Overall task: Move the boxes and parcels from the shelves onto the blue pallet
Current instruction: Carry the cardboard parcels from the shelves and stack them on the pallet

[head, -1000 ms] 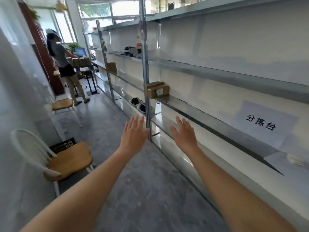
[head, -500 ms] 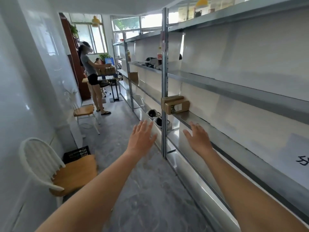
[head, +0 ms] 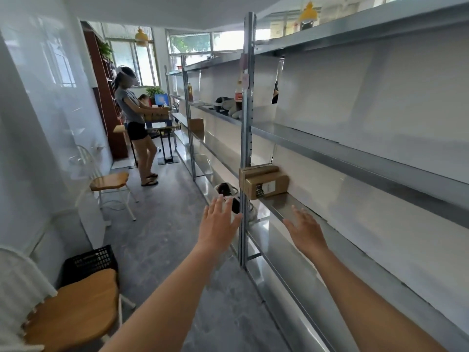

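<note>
Both arms reach forward with fingers spread and palms facing away, holding nothing. The left hand [head: 218, 224] hovers in front of the metal post [head: 246, 138]; the right hand [head: 305, 231] is over the edge of the metal shelf [head: 286, 208]. At one o'clock from the hands, two brown boxes [head: 264, 181] sit stacked on that shelf, just behind the post. Another box [head: 196, 125] stands farther off at eleven o'clock. A wooden chair [head: 73, 313] sits at seven o'clock.
</note>
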